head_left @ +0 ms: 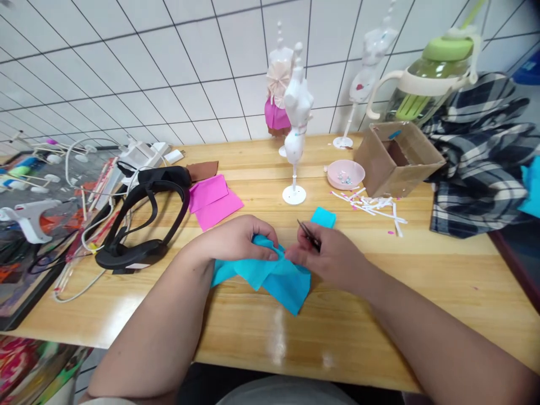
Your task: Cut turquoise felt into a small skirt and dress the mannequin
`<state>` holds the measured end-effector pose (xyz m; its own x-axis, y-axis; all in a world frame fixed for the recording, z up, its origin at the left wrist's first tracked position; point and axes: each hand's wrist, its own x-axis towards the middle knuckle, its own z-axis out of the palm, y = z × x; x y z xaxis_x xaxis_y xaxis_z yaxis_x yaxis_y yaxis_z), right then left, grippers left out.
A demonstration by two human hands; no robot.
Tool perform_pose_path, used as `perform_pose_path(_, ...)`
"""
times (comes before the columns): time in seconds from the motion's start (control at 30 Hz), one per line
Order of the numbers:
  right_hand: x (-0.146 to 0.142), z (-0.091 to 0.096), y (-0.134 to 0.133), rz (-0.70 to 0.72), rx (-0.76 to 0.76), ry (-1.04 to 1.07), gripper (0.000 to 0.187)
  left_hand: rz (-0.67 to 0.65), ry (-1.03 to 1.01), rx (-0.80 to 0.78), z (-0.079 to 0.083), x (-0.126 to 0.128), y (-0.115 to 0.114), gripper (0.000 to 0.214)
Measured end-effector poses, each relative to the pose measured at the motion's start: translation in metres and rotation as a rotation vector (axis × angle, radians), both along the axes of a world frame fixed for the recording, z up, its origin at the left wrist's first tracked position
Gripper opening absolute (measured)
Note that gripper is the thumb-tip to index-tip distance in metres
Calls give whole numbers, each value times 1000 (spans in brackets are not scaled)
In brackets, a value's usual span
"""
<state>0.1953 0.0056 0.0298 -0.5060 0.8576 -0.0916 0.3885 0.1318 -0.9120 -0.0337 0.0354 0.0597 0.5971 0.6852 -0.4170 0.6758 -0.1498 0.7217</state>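
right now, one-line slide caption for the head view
Left hand and right hand pinch blue paper on a wooden table, right holding a thin tool.

Bright, even indoor light from overhead. The varnished wooden table [400, 292] shows pale glare streaks near its front edge. Shadows soft and short: faint under left hand [236, 239], right hand [333, 256] and black headset [143, 225]. Centre sharp: folds of turquoise cloth [278, 278] crisp, thin metal tool [309, 234] in right hand slightly soft. Wide-angle bending: tiled wall [169, 67] lines curve, table edges bow. Edges smeared: glue gun [25, 219] at left and green-lidded jug [439, 67] top right both blurred. White mannequin stand [297, 107] nearly washed out.
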Motion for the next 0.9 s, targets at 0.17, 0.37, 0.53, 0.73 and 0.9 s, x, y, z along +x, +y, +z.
perform_pose_path(0.17, 21, 15, 3, 38, 290, -352, 35, -53, 30, -1, 4, 0, -1, 23)
perform_pose_path(0.37, 15, 9, -5, -12, 620, -639, 49, -63, -9, 27, 7, 3, -6, 23)
perform_pose_path(0.53, 10, 17, -16, -140, 764, -663, 51, -57, -8, 25, 14, 7, -11, 21)
perform_pose_path(0.73, 8, 23, -22, -137, 818, -701, 53, -76, -1, 54, 17, 12, -16, 21)
perform_pose_path(0.9, 6, 23, -24, -122, 833, -682, 49, -74, 0, 58, 17, 14, -18, 20)
